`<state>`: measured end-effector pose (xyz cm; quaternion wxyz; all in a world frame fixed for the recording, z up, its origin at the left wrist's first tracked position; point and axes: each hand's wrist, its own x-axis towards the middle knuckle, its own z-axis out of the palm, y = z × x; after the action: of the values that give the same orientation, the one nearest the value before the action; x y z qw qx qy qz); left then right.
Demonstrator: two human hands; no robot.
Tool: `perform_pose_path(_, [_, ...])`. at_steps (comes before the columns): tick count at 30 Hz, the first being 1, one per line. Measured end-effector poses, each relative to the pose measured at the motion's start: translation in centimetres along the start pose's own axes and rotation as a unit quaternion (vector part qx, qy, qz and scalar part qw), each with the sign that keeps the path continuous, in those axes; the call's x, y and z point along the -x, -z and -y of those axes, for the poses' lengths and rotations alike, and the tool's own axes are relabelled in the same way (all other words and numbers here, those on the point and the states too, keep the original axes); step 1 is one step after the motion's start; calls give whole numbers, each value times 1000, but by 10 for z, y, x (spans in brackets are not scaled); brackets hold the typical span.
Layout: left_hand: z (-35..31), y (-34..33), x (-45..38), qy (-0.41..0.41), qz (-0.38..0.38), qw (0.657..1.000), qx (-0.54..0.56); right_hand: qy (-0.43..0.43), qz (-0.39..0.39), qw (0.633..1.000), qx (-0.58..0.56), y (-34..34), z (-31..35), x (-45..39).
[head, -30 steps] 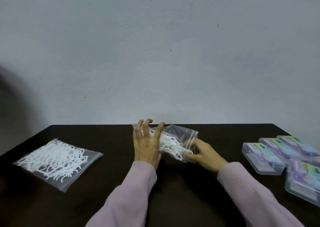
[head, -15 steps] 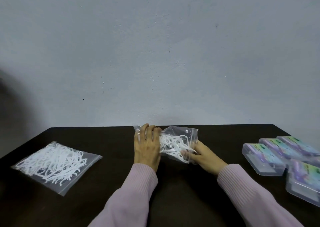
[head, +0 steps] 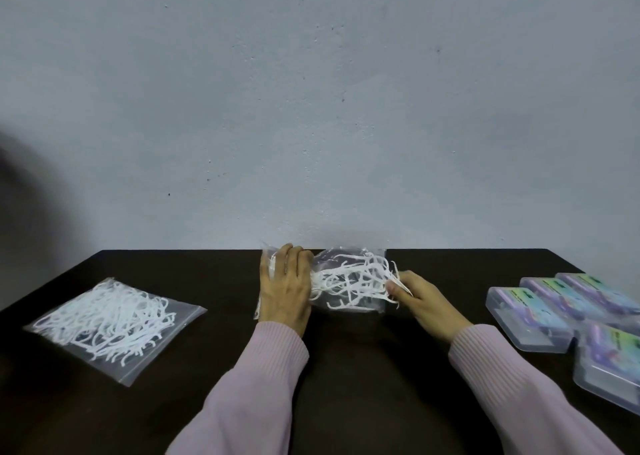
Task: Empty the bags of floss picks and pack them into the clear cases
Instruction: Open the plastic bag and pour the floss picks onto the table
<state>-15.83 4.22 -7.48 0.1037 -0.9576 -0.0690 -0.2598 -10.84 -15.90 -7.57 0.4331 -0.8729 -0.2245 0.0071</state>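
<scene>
A clear zip bag (head: 349,281) of white floss picks lies at the middle far edge of the dark table (head: 346,368). My left hand (head: 285,290) lies over the bag's left end, its fingers curled down onto the plastic. My right hand (head: 420,298) pinches the bag's right edge, where several picks poke out at the fingertips. A second bag of floss picks (head: 110,319) lies flat and untouched at the left. Several clear cases (head: 526,310) with coloured labels sit closed at the right.
A pale wall (head: 311,108) rises directly behind the table's far edge. One more clear case (head: 609,364) lies nearest the front right edge. Bare dark tabletop lies between my two sleeves and in front of the left bag.
My left hand's fingers, spread a second ago, have curled down onto the bag. The bag has flattened toward the table, and picks have shifted toward the right edge at my right fingers.
</scene>
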Motion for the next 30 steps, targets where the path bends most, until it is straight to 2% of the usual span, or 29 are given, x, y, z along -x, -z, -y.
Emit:
perform_pose_path(4, [11, -11, -1, 59, -97, 993, 8, -10, 26, 999, 38, 2, -6, 1])
perform_pose_path(8, [14, -17, 2, 76, -109, 991, 22, -20, 47, 996, 68, 2, -10, 1])
perform_pose_path(14, [19, -18, 0, 113, -156, 981, 13, -25, 55, 982, 176, 8, -15, -3])
perform_pose_path(18, [20, -18, 1, 158, -142, 976, 44, -17, 50, 977, 207, 7, -16, -2])
perform_pose_path(21, [18, -17, 3, 187, -115, 972, 89, -9, 39, 981, 190, 7, -15, -2])
perform_pose_path(24, [16, -16, 3, 200, -129, 967, 93, -7, 36, 987, 156, 8, -13, -2])
perform_pose_path(27, [16, -17, 3, 207, -111, 965, 114, -6, 28, 987, 156, 9, -12, -2])
perform_pose_path(30, [18, -19, 3, 219, -133, 958, 131, -14, 33, 988, 152, 9, -12, -1])
